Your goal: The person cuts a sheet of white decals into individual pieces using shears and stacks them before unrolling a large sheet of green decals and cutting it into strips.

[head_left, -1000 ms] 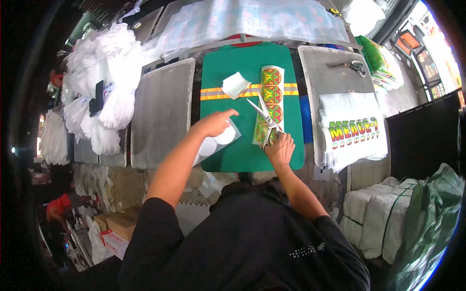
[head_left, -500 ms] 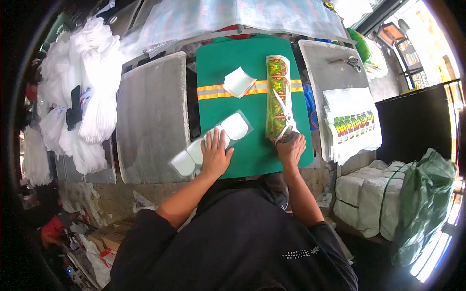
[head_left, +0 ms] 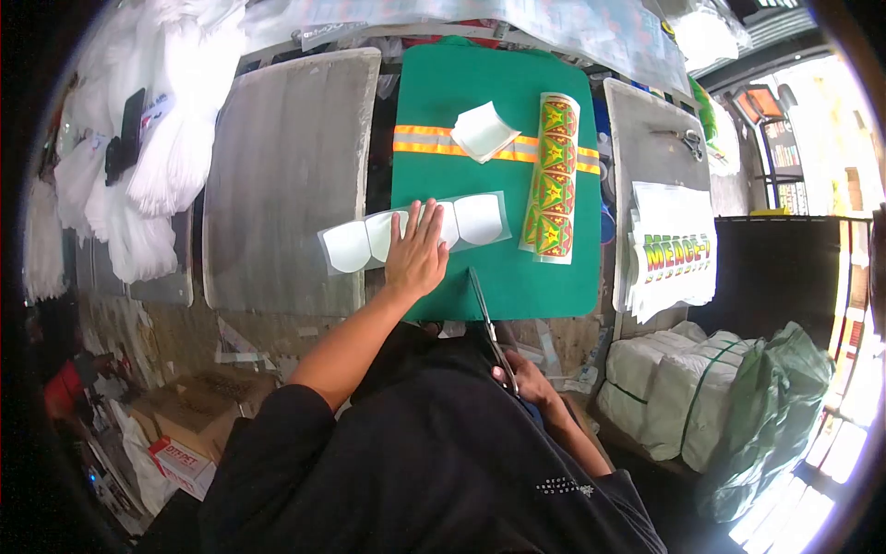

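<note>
My left hand (head_left: pixel 417 249) lies flat, fingers stretched out, on a clear strip carrying several white shield-like shapes (head_left: pixel 479 220). That strip rests on a green fabric piece (head_left: pixel 498 83) with an orange and silver reflective band (head_left: pixel 423 140). Low near my body, my right hand (head_left: pixel 524 377) grips a pair of scissors (head_left: pixel 485 319), its blades pointing up toward the green fabric's front edge. To the right on the fabric lies a strip of printed star emblems (head_left: pixel 556 185) in red, green and yellow. A small stack of white pieces (head_left: pixel 484 132) sits across the band.
Grey boards (head_left: pixel 286 185) flank the green piece. On the right board are other scissors (head_left: pixel 688 140) and printed white sheets (head_left: pixel 674 249). White bundled material (head_left: pixel 175 120) hangs at left. Wrapped white bales (head_left: pixel 664 383) stand at lower right, cardboard boxes (head_left: pixel 198 406) at lower left.
My right hand has drawn the scissors off the emblem strip, down and toward my body. The white-shape strip under my left hand has turned to lie more level. The camera view has shifted.
</note>
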A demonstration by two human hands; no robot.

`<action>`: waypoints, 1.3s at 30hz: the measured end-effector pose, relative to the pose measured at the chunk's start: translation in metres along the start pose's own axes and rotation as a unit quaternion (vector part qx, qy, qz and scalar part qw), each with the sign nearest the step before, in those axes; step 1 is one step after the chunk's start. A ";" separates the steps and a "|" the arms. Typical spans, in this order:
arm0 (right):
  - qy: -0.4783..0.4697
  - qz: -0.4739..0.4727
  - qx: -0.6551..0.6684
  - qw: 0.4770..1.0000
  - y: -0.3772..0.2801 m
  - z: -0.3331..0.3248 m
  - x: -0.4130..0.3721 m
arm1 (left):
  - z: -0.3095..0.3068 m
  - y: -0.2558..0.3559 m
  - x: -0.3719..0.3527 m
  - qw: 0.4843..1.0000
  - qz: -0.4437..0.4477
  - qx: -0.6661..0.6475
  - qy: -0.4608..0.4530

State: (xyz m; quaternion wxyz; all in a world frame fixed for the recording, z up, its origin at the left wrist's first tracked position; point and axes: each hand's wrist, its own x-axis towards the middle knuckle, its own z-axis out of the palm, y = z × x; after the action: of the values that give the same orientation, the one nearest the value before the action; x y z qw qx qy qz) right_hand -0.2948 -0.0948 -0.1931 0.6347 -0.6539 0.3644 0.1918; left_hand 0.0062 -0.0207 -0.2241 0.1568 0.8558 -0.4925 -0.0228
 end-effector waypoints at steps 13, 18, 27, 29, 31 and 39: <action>0.063 -0.021 0.065 0.996 -0.043 0.025 0.064 | 0.003 -0.006 -0.002 0.999 -0.002 -0.029 0.021; 0.072 -0.038 0.091 0.993 -0.041 0.032 0.065 | 0.003 -0.006 -0.002 0.999 0.000 -0.032 0.025; 0.093 -0.059 0.098 0.989 -0.035 0.041 0.067 | 0.006 -0.007 -0.002 0.999 0.000 -0.027 0.024; 0.103 -0.057 0.080 0.990 -0.046 0.040 0.061 | 0.007 -0.007 -0.003 0.999 0.002 -0.024 0.025; 0.122 -0.021 0.025 0.992 -0.063 0.036 0.053 | 0.007 -0.007 -0.002 0.999 0.004 -0.022 0.026; 0.114 -0.010 0.073 0.991 -0.058 0.028 0.070 | 0.006 -0.007 -0.002 0.999 0.000 -0.032 0.034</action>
State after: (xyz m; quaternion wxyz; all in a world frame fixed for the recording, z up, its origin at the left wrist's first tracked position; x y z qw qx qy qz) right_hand -0.2012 -0.0878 -0.2063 0.6370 -0.6268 0.4412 0.0824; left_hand 0.0098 -0.0178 -0.2315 0.2010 0.8507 -0.4856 -0.0095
